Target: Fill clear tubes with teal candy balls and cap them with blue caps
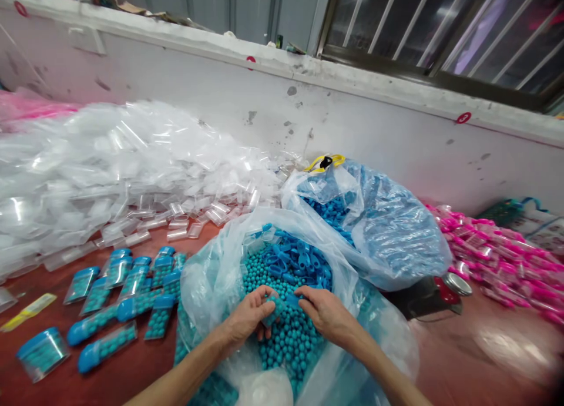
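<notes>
My left hand [247, 316] is closed around a small clear plastic container [272, 309] with teal beads in it. Opposite it, my right hand [325, 313] pinches a blue cap [293, 301], a short gap away from the container. Both hands are over an open clear plastic bag [211, 282] of loose teal beads [293, 341]. Blue plastic pieces [304, 262] lie on the beads at the far side of the bag. The fingertips of my left hand are partly hidden by the container.
Filled, blue-capped containers [108, 347] lie on the red table [150, 371] at left. Behind them is a heap of empty clear containers [132, 165]. A second bag [396, 230] of blue pieces stands behind the beads. Pink items [515, 253] are piled at right, near a scale [456, 284].
</notes>
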Available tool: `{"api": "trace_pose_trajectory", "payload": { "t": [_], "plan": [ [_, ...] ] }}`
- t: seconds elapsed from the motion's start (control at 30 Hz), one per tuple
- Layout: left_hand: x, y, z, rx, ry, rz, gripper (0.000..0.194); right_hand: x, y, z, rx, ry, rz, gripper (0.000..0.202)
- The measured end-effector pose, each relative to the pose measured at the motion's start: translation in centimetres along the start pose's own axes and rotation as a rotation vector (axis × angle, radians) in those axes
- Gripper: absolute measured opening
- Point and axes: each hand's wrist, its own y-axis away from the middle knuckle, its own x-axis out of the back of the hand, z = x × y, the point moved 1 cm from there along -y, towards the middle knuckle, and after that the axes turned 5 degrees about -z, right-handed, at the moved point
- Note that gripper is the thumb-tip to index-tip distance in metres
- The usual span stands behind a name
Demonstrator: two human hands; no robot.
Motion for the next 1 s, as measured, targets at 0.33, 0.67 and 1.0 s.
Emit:
{"api": "trace_pose_trajectory", "payload": {
  "t": [0.33,0.67,1.0],
  "plan": [
    [0.2,0.3,1.5,-0.072,-0.033,0.066,0.033,-1.0,0.3,-0.1,0.089,-0.175,0.164,0.019],
    [-2.1,0.6,1.0,-0.070,-0.078,0.112,0.040,-4.4,0.0,-0.3,-0.071,-0.816,0.243,0.020],
    [-3.4,1.0,1.2,-0.047,0.144,0.053,0.065,-4.2,0.4,-0.8,-0.123,-0.768,0.367,0.027]
  ]
}}
